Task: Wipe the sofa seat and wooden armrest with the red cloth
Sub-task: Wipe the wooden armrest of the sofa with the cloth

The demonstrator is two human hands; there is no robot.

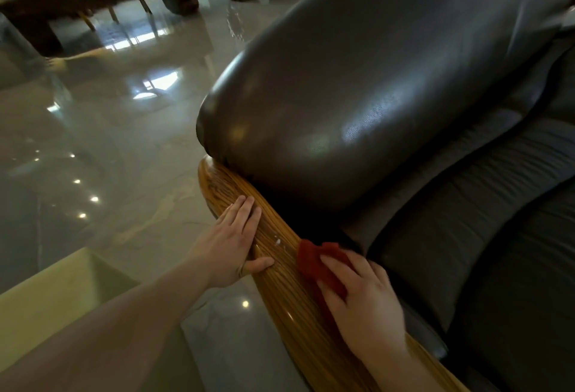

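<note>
The right hand [364,295] is pressing the red cloth [320,267] flat against the wooden armrest [280,292]. Its fingers are spread and lightly curled over the cloth, pinning it to the wood rather than pinching it; part of the cloth is showing beyond the fingertips, bunched toward the dark gap under the cushion.

The left hand [230,242] is lying open, palm down, on the outer edge of the same armrest, ahead of and to the left of the right hand. Its fingers are extended along the grain and its thumb is resting across the top of the rail. It is holding nothing.

Between the two hands, just beyond the left thumb, a small white spot [278,241] is sitting on the wood, close to the leading edge of the cloth but apart from it.

The padded leather arm cushion [357,105] is rising directly beyond both hands, its lower edge meeting the armrest. To the right of the right hand, the sofa seat [504,267] is lying in dark, creased leather.

To the left of the left forearm, a glossy tiled floor [109,158] is reflecting ceiling lights.

No brand, label or writing is readable on any surface.
</note>
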